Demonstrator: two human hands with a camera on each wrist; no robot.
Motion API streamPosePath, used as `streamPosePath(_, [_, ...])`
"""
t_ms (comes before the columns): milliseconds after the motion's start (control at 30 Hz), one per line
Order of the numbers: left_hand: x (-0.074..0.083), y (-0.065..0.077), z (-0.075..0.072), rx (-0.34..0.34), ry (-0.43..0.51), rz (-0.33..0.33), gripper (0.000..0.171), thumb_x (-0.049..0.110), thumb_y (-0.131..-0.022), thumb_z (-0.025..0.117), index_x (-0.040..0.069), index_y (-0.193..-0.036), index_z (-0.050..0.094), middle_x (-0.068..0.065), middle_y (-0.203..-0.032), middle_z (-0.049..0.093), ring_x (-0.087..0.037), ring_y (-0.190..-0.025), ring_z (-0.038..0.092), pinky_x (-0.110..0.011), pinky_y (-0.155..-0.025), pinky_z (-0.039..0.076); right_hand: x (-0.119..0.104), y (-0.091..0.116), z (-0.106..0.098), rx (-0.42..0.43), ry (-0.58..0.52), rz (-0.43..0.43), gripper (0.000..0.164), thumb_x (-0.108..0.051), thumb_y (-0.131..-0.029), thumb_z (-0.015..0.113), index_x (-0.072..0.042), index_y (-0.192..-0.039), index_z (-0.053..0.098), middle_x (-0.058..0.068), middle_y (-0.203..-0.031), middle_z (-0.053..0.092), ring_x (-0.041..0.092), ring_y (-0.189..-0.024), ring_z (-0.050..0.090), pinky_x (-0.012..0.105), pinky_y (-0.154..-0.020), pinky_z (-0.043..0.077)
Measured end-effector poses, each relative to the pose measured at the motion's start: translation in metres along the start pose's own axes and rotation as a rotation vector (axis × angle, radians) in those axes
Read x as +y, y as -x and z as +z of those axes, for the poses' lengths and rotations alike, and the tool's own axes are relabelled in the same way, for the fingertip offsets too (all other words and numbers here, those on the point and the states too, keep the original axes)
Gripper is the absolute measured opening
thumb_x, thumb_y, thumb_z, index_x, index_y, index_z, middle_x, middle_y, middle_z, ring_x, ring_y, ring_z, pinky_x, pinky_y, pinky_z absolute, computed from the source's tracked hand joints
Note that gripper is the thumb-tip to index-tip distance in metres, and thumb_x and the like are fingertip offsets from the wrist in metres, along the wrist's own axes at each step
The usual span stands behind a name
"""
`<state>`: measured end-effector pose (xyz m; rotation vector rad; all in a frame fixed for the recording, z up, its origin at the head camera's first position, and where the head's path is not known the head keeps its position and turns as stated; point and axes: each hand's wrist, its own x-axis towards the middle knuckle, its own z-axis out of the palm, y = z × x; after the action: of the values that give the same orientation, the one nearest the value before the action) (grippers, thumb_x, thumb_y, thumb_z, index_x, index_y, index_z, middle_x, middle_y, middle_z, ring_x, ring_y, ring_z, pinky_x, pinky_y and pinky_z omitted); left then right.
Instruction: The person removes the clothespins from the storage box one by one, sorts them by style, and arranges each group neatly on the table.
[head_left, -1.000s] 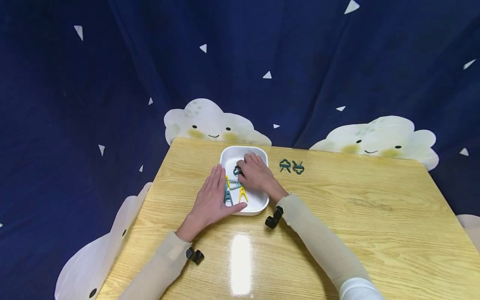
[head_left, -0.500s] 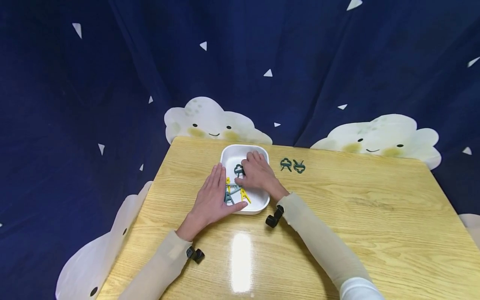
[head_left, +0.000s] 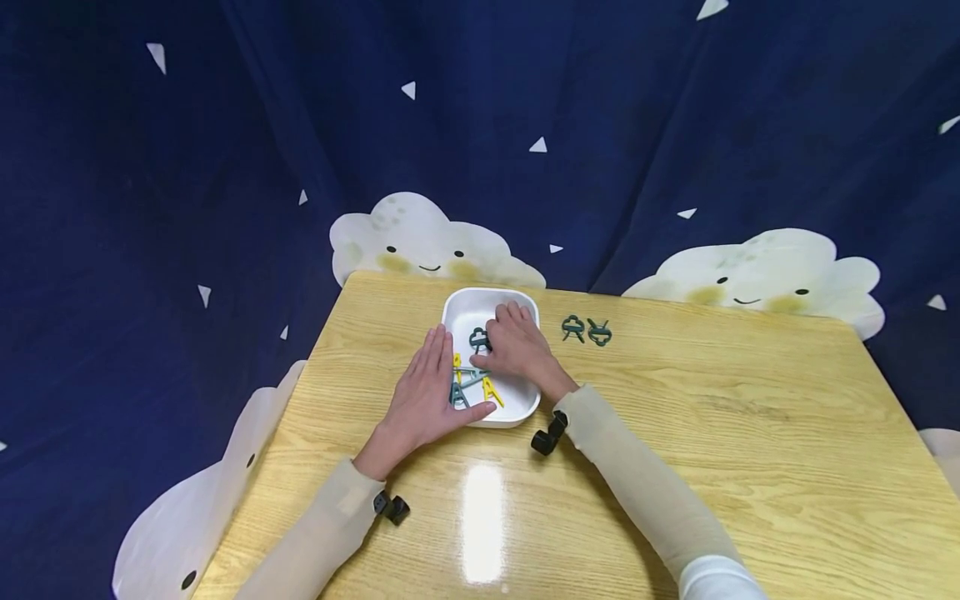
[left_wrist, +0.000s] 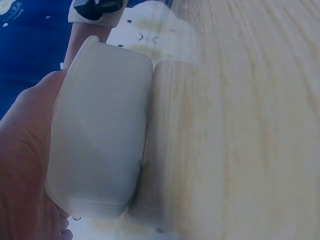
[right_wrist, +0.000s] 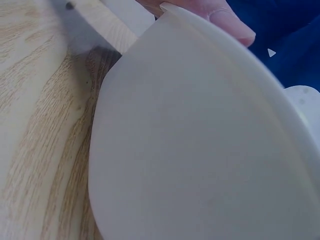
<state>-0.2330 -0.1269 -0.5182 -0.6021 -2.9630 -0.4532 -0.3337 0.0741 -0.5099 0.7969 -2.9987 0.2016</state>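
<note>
My left hand lies along the left side of a white plastic tub, fingers straight and thumb out over the near rim. The left wrist view shows the palm against the tub's wall. My right hand reaches into the tub over its right side with bent fingers. A dark green cloud-shaped clip lies right at its fingertips; I cannot tell whether they pinch it. Nearer me in the tub are grey-green clips and a yellow clip. Another yellow clip is partly hidden by my left fingers.
Two dark green cloud-shaped clips lie side by side on the wooden table, right of the tub. A dark blue curtain with clouds and white triangles hangs behind the far edge. Black wrist mounts sit on both sleeves.
My right hand has shifted slightly right within the tub, uncovering more of the dark green clip. The near yellow clip has turned and a grey-green clip has shifted. My left hand stays put.
</note>
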Motion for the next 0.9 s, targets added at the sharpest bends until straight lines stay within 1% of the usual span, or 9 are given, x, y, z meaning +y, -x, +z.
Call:
streamPosePath(167, [0.0, 0.0004, 0.0005, 0.003, -0.002, 0.001, 0.135, 0.097, -0.081, 0.038, -0.005, -0.165, 0.005, -0.022, -0.174, 0.001, -0.031, -0.162, 0.001, -0.045, -0.129, 0.018, -0.001, 0.0002, 0.0012, -0.006, 0.028, 0.008, 0.051, -0.062, -0.087, 0.072, -0.012, -0.085, 0.062, 0.006, -0.1, 0.049, 0.027, -0.101, 0.04, 0.042, -0.095, 0.034])
streamPosePath(367, [-0.0003, 0.0003, 0.0009, 0.001, 0.002, -0.001, 0.135, 0.097, -0.082, 0.038, -0.004, -0.165, 0.003, -0.021, -0.174, 0.0, -0.031, -0.162, 0.001, -0.046, -0.129, 0.018, -0.0007, -0.0011, 0.0022, -0.01, 0.043, 0.018, 0.052, -0.062, -0.087, 0.072, -0.011, -0.088, 0.064, 0.005, -0.099, 0.049, 0.026, -0.1, 0.04, 0.041, -0.093, 0.034])
streamPosePath(533, [-0.0004, -0.0007, -0.0005, 0.002, 0.003, 0.0, 0.135, 0.096, -0.082, 0.038, -0.005, -0.165, 0.004, -0.021, -0.174, 0.0, -0.031, -0.162, 0.001, -0.045, -0.129, 0.017, -0.0008, -0.0017, 0.001, -0.012, 0.048, 0.013, 0.052, -0.062, -0.087, 0.072, -0.01, -0.089, 0.064, 0.006, -0.099, 0.049, 0.027, -0.099, 0.04, 0.041, -0.092, 0.033])
streamPosePath(667, [-0.0001, -0.0004, -0.0012, 0.001, 0.004, 0.0, 0.135, 0.096, -0.082, 0.038, -0.005, -0.165, 0.004, -0.021, -0.174, -0.001, -0.03, -0.162, -0.001, -0.045, -0.129, 0.017, -0.0008, -0.0018, 0.001, -0.008, 0.052, 0.0, 0.052, -0.063, -0.085, 0.072, -0.011, -0.087, 0.063, 0.005, -0.098, 0.049, 0.027, -0.098, 0.04, 0.041, -0.091, 0.033])
streamPosePath(900, [0.0004, 0.0003, -0.0007, -0.003, 0.002, -0.005, 0.135, 0.097, -0.081, 0.037, -0.004, -0.165, 0.004, -0.02, -0.174, -0.002, -0.03, -0.162, -0.001, -0.045, -0.129, 0.017, -0.0007, -0.0015, 0.0021, -0.006, 0.064, -0.004, 0.055, -0.065, -0.084, 0.072, -0.011, -0.091, 0.064, 0.006, -0.101, 0.051, 0.027, -0.1, 0.04, 0.042, -0.094, 0.034])
